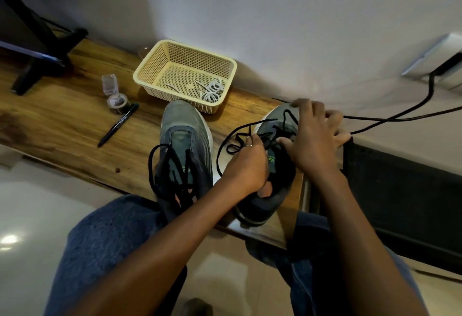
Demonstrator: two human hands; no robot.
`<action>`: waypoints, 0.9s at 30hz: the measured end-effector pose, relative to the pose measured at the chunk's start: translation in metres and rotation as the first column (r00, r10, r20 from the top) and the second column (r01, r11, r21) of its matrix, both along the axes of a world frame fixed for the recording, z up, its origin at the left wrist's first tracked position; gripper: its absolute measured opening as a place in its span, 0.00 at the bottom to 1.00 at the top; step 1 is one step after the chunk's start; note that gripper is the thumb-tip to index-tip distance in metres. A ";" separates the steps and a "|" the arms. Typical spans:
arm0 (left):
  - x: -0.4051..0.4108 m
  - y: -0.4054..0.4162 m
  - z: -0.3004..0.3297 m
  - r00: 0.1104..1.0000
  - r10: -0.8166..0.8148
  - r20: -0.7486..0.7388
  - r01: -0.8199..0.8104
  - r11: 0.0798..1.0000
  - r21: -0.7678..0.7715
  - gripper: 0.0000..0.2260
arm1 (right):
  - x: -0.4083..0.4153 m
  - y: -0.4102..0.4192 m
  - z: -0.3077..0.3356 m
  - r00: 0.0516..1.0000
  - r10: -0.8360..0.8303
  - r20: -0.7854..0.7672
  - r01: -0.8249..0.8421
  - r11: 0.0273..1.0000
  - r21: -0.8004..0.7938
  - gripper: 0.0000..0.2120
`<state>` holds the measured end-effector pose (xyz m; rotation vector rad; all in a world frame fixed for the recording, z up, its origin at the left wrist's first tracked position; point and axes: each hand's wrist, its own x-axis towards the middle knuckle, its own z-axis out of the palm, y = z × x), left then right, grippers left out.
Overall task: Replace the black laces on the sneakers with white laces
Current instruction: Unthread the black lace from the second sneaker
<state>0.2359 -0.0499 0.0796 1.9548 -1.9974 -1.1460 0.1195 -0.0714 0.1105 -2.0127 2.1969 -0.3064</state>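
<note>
Sitting side by side on the wooden surface are two grey sneakers, toes pointing to the wall; the left sneaker has its black lace pulled loose from the front holes, and the lace lies in a tangle over the tongue and heel end; the right sneaker is under both hands; the left hand has its fingers curled round the black lace of this shoe, pinching it near the front holes, while loops of the lace hang out to the left; the right hand lies flat over the toe and side of the shoe, fingers spread and straight, pressing on it; the white laces lie in a small heap in the near right corner of the cream basket, which stands just behind the left sneaker by the wall; a black pen, a roll of tape and a small clear box lie to the left of the basket.
</note>
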 end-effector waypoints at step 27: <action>0.000 0.000 0.001 1.000 0.013 -0.009 -0.013 1.000 0.008 0.27 | 0.007 0.004 -0.006 0.987 0.052 -0.153 -0.061 0.997 -0.050 0.07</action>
